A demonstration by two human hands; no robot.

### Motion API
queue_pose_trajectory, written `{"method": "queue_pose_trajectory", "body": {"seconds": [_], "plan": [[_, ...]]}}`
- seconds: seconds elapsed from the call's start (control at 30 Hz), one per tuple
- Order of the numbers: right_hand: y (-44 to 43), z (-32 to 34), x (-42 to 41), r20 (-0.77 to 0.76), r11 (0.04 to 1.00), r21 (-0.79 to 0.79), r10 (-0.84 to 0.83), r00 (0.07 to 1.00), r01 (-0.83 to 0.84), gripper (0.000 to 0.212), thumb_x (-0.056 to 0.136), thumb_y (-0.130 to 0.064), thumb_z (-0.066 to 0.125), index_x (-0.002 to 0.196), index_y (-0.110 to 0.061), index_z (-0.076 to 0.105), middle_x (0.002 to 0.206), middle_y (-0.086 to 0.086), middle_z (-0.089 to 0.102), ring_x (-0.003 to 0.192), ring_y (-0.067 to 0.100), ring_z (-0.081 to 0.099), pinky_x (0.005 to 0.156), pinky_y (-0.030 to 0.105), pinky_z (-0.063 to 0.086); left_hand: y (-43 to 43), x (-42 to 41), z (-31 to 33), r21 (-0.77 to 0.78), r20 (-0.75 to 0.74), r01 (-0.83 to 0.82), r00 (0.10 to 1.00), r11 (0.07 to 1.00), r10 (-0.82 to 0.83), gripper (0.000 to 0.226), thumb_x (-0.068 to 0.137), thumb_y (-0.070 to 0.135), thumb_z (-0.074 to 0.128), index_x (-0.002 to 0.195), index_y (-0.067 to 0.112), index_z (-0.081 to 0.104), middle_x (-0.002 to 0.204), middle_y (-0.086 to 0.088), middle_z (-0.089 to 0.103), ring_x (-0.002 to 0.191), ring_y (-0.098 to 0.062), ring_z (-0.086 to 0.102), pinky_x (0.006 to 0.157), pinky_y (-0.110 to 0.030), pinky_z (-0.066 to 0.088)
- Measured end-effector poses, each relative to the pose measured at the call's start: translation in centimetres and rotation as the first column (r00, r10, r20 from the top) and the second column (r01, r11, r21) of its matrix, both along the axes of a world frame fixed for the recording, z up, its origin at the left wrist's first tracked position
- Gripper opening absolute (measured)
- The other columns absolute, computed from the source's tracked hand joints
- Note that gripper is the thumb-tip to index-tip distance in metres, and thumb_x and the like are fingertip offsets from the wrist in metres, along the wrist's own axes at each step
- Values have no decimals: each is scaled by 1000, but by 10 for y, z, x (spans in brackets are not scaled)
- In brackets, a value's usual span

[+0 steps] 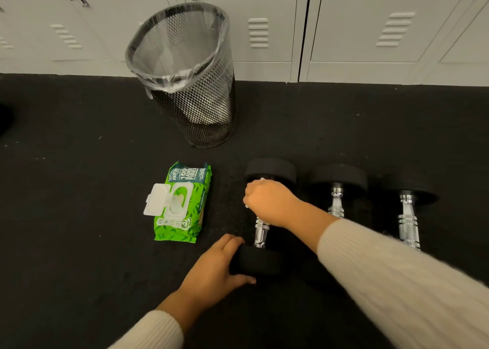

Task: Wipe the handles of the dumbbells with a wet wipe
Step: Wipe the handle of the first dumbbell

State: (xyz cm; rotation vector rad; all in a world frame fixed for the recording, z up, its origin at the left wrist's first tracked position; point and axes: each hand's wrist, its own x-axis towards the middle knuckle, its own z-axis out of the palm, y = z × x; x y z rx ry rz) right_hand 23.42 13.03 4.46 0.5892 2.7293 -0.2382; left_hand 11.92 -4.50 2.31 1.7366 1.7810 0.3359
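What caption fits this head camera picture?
Right hand wipes the first dumbbell while left hand steadies its end.

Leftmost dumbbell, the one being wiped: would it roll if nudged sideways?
Probably: the leftmost dumbbell has round black ends on flat floor, which may be why the left hand steadies its near end. It's likely heavy, with a slick chrome handle.

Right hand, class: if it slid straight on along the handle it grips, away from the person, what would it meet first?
Most likely the far weight of the left dumbbell; the right hand, clutching a wipe, already sits close to it.
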Motion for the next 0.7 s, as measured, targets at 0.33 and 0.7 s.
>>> {"method": "queue_pose_trajectory", "body": {"seconds": [0.33, 0.7], "plan": [[-28, -13, 14, 50, 974, -78, 215, 975, -211, 24, 91, -19, 48, 108, -10, 63, 107, 9, 65, 104, 29, 57, 100, 45, 42, 1, -1, 1, -3, -29, 35, 999, 999, -36, 80, 70, 61, 69, 133, 18, 46, 125, 6, 47, 113, -8, 48, 92, -18, 39], [-48, -17, 63, -301, 451, -863, -821, 485, 228, 39, 90, 4, 46, 95, -23, 74, 97, -12, 76, 99, 0, 66, 94, 20, 48, 2, -1, 0, 6, -16, 21, 1000, 1000, -21, 75, 67, 64, 69, 128, 25, 48, 122, 12, 48, 108, -3, 49, 89, -15, 40]]}}
